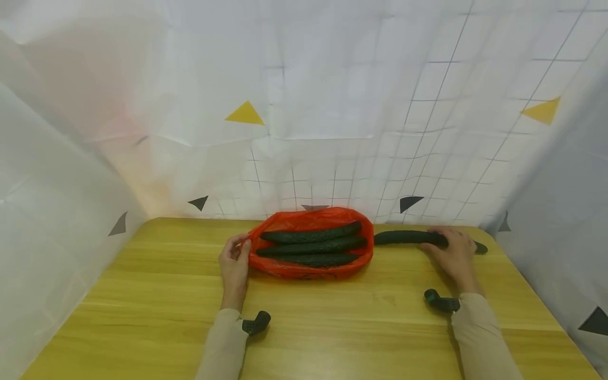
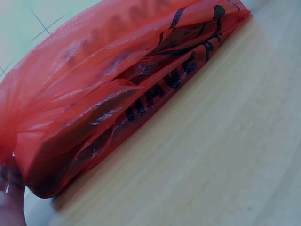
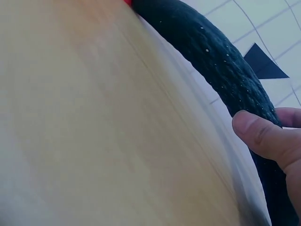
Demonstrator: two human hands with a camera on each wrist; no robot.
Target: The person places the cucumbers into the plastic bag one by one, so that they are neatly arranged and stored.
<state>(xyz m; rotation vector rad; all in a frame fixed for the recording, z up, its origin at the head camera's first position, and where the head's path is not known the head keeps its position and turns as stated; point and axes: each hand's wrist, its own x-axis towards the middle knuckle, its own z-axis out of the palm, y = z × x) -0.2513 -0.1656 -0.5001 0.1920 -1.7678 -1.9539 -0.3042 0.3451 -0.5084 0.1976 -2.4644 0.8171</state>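
A red plastic bag (image 1: 304, 273) lies with its mouth spread wide, and three dark green cucumbers (image 1: 311, 247) rest side by side inside it. My left hand (image 1: 235, 264) pinches the bag's left edge between thumb and fingers. In the left wrist view the bag (image 2: 108, 99) shows black printing along its side; only part of the hand (image 2: 11, 193) appears. To the right of the bag, my right hand (image 1: 451, 252) grips another cucumber (image 1: 401, 237), whose left end meets the bag's right edge. The thumb lies across this cucumber (image 3: 211, 52) in the right wrist view.
A wooden table (image 1: 332, 322) carries everything. White sheeting (image 1: 323, 105) with grid lines and black and yellow triangles stands behind the table and at both sides. Dark wrist devices (image 1: 256, 323) are worn at both cuffs.
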